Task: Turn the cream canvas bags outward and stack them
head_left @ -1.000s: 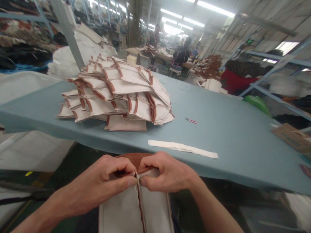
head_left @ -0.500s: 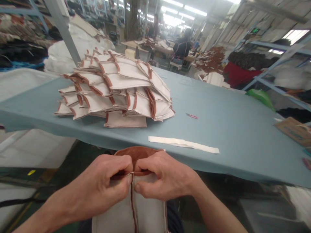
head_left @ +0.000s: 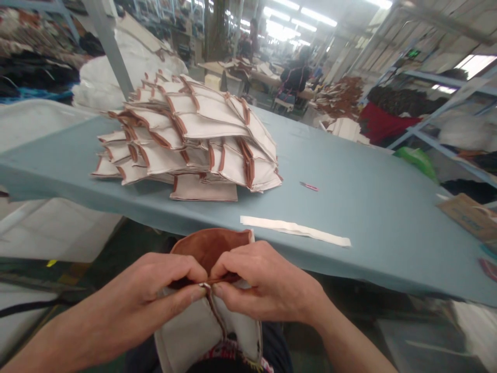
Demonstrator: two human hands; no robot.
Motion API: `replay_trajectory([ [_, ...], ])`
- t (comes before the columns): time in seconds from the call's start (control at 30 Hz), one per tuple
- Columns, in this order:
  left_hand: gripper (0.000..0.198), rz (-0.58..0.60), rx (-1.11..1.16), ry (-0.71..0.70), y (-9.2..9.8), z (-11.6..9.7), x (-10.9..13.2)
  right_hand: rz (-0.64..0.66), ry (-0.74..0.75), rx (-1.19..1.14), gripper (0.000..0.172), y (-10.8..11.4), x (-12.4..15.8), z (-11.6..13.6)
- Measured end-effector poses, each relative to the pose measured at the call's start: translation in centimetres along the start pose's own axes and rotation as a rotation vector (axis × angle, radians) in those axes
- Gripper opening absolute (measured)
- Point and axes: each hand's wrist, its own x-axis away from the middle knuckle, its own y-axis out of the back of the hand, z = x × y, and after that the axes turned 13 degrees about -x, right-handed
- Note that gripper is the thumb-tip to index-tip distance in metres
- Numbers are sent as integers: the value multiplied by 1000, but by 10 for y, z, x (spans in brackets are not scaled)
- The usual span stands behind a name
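Observation:
Both hands pinch the rim of a sewn fabric piece, off-white outside with a brown lining, in front of the table edge. My left hand grips the rim just left of a dark seam, thumb outside and fingers inside. My right hand has the rim between thumb and fingers just right of that seam. The two thumbs nearly meet at the seam's top. The piece's mouth gapes, showing the brown lining behind the fingers. Its lower part is bent, and patterned cloth shows below it.
On the blue-grey table lies a large heap of similar off-white pieces with brown edges. Nearer are a white strip and small pink-handled snips. A cardboard piece is at the right. Another person sits far back.
The fabric piece has tilted and its lower part has folded up, uncovering patterned cloth beneath. Its brown mouth has opened wider. Both hands keep their pinch on the rim; the view has shifted slightly.

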Motion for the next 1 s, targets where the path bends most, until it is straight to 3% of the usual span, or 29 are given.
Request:
replay_trajectory([
  [0.1,21,3,-7,-2,-1,4,3,32,-28,12,9,-3,-1,0],
  [0.3,20,-135,-19,-7,-4,-3,2,1,-61,-115,7,-9,-4,-7],
  [0.57,26,-77,32,82,-9,-4,1,-21,-135,-164,5,-14,-1,-10],
  [0.73,24,-119,-6,84,-15,-7,-3,-12,-207,-310,6,-16,-2,-20],
  [0.87,25,-132,-27,59,-16,-12,-7,-37,-143,-317,6,-16,-2,-26],
  [1.0,28,-60,-31,78,-16,-8,-8,-105,-43,-119,7,-15,0,-27],
])
